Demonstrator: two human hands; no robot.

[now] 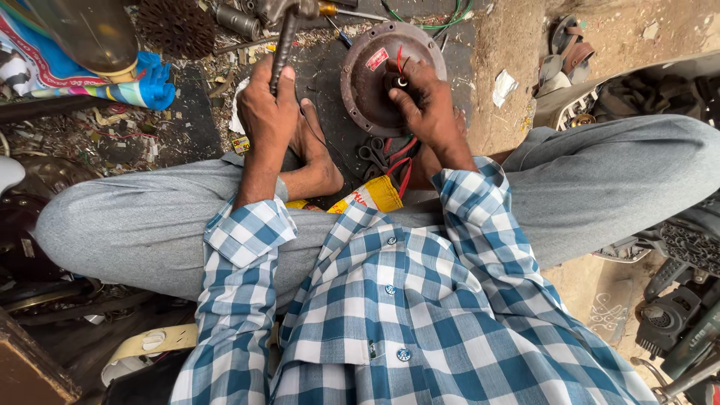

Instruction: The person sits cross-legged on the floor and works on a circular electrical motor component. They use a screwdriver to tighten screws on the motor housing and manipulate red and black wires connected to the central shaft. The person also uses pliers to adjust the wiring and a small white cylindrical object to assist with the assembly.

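A clear plastic bottle is seen at the far left of the floor, lying over a blue patterned cloth. The left hand is closed in a full grip around the dark handle of a hammer, held upright. Between the knees, a round brown motor cover rests on the floor. The right hand is laid on its centre, fingertips pinched on a red wire.
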